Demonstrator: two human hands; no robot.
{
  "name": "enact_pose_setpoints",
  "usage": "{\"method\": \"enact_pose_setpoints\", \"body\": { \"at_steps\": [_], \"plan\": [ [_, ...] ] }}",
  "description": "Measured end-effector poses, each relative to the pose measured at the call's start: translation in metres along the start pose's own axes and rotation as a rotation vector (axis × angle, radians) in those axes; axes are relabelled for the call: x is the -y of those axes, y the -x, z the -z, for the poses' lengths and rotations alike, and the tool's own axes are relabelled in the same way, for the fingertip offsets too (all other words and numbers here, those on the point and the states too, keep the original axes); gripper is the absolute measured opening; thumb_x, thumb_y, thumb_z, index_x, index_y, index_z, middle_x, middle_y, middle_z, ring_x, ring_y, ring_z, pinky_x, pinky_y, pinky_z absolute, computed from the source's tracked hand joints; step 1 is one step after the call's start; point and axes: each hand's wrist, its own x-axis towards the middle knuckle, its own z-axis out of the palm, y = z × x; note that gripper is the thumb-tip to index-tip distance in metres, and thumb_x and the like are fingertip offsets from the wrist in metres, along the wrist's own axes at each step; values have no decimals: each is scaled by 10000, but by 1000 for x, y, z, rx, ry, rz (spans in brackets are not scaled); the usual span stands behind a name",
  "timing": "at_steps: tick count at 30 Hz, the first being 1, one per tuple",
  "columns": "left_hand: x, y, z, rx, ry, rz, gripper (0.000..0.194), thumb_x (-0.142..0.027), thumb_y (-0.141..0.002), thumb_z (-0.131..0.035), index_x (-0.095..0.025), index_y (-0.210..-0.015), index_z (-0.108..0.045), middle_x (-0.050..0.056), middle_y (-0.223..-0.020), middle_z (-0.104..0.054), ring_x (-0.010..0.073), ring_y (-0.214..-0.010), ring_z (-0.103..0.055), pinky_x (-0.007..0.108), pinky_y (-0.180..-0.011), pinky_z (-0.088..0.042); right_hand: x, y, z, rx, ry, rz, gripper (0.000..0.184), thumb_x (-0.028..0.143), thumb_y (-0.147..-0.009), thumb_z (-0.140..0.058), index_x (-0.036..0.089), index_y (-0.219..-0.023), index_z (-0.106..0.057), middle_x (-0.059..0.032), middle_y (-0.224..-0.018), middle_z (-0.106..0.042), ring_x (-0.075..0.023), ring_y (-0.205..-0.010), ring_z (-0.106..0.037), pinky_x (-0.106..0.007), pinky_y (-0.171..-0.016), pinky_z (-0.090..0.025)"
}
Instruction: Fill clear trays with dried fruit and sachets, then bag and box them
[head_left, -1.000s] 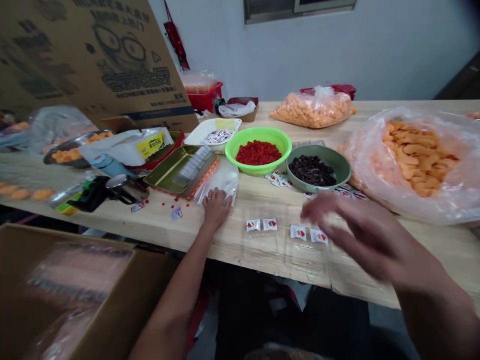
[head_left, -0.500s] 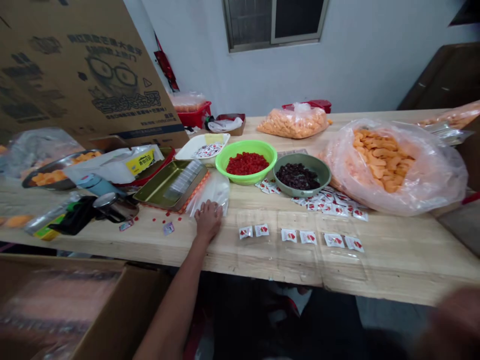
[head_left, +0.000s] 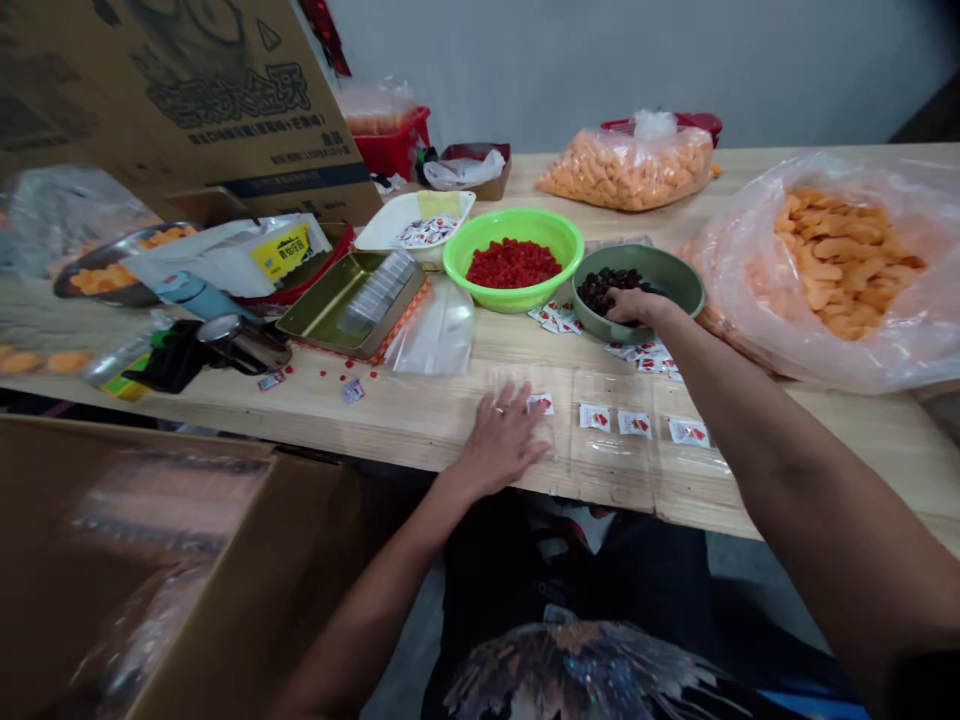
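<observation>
My left hand (head_left: 506, 440) is open, fingers spread, over the left section of clear plastic trays (head_left: 611, 465) at the table's front edge. It partly covers that section, where one small white-and-red sachet (head_left: 541, 403) shows. Two sachets (head_left: 634, 424) lie in the middle section, and another (head_left: 688, 432) shows on the right beside my forearm. My right hand (head_left: 637, 304) reaches into a grey-green bowl (head_left: 679, 270) of dark, glossy pieces (head_left: 600, 287). Its fingers are drawn together with their tips among the pieces; what they hold is hidden.
A green bowl (head_left: 574, 255) of red pieces stands left of the grey-green one. Loose sachets (head_left: 556, 318) lie around the bowls. A large bag of orange pieces (head_left: 750, 330) sits at right. Clear bags (head_left: 442, 335), a metal tray (head_left: 315, 318) and a cardboard box (head_left: 300, 560) are leftward.
My left hand has left the clear bags and moved right onto the trays, fingers spreading. My right hand has come from the lower right edge into the grey-green bowl. The view has tilted down.
</observation>
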Motion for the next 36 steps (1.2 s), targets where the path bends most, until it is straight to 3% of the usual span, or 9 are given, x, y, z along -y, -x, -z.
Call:
{"method": "enact_pose_setpoints", "body": {
  "at_steps": [3, 6, 13, 17, 20, 25, 29, 33, 36],
  "plan": [
    [-18, 2, -1, 110, -1, -80, 713, -587, -1023, -391, -221, -1617, -243, 90, -1695, -183, 345, -1570, -122, 574, -1248, -160, 3, -2, -1, 24, -26, -44, 586, 272, -805, -654, 129, -1372, -612, -177, -1190, -702, -295, -935, -703, -347, -748, -572],
    [-15, 4, -4, 144, 1, -91, 753, -596, -1027, -367, -193, -1633, -172, 87, -1698, -162, 331, -1574, -103, 554, -1258, -148, 5, -2, 1, 33, -40, -34, 649, 257, -765, -710, 115, -1388, -605, -189, -1225, -689, -325, -1017, -682, -363, -800, -560],
    [-11, 16, -5, 127, 35, -114, 722, -592, -1021, -393, -234, -1624, -218, 76, -1691, -203, 331, -1573, -116, 545, -1263, -130, 15, -8, -8, 103, -182, -70, 388, 231, -775, -722, 67, -1127, -735, -130, -896, -730, -264, -767, -668, -330, -622, -538],
    [-35, 2, 2, 76, 46, -154, 743, -612, -1009, -404, -210, -1612, -243, 106, -1694, -184, 326, -1580, -66, 554, -1267, -106, 17, -14, -15, 115, -290, -83, 292, 169, -702, -763, 92, -983, -754, -69, -737, -681, -235, -720, -630, -304, -598, -525],
    [-58, -17, 0, 78, 60, -254, 784, -659, -995, -388, -177, -1600, -262, 116, -1690, -198, 312, -1582, -69, 518, -1278, -86, 15, -13, -16, 41, -397, -95, 187, 84, -681, -738, 95, -866, -724, -56, -689, -631, -217, -713, -603, -289, -614, -504],
    [-77, -36, -13, 140, 69, -334, 842, -681, -992, -361, -86, -1580, -269, 181, -1667, -236, 305, -1563, -186, 450, -1277, -125, -3, 0, -7, -74, -743, -100, 57, 96, -823, -615, 146, -800, -599, -17, -641, -523, -149, -629, -512, -236, -556, -445],
    [-84, -45, -13, 107, 76, -313, 792, -663, -1001, -358, -118, -1573, -304, 182, -1665, -245, 321, -1559, -193, 472, -1271, -155, -30, 19, 7, -77, -1034, -16, 143, 168, -931, -481, 185, -791, -505, -16, -680, -516, -120, -602, -467, -192, -508, -415],
    [-99, -57, -19, 100, 76, -331, 794, -683, -978, -397, -181, -1587, -306, 141, -1688, -189, 392, -1558, -145, 560, -1256, -167, -36, 46, 14, -5, -1516, 45, 34, 142, -856, -519, 176, -854, -518, -23, -696, -522, -121, -615, -488, -165, -483, -386],
    [-112, -57, -28, 129, 84, -313, 799, -672, -988, -376, -153, -1590, -293, 145, -1675, -233, 369, -1558, -166, 539, -1260, -186, -17, 73, 3, 145, -1650, 204, 194, 110, -772, -570, 165, -959, -572, -1, -688, -514, -108, -559, -437, -162, -431, -282]
  ]
}}
